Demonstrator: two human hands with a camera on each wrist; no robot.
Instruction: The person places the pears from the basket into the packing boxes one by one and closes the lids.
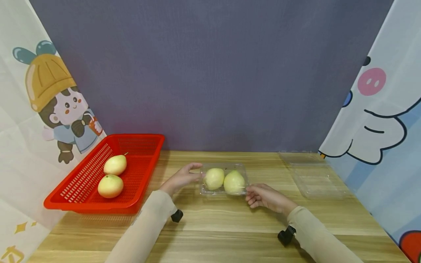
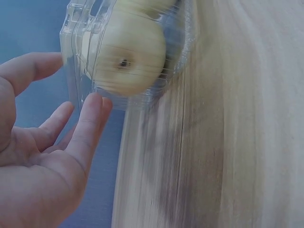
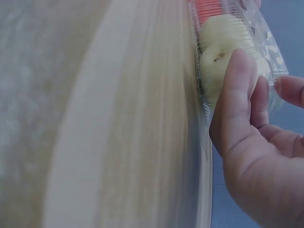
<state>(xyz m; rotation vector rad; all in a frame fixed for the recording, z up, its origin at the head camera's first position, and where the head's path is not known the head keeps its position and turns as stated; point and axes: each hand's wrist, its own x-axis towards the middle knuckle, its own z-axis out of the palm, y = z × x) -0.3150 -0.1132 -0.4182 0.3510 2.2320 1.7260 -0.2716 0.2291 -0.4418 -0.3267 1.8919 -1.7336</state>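
Observation:
A clear plastic clamshell box stands mid-table with two pale yellow pears, a left one and a right one, inside. Its lid appears to be down over them. At the box's left end is my left hand, fingers loosely spread and fingertips at the plastic; the left wrist view shows this hand with its thumb apart from the fingers. My right hand is at the right front corner. In the right wrist view, its thumb and curled fingers pinch the box's rim.
A red perforated basket at the left holds two more pears, one behind the other. Another clear plastic box lies opened out at the right. A grey-blue panel stands along the table's back edge.

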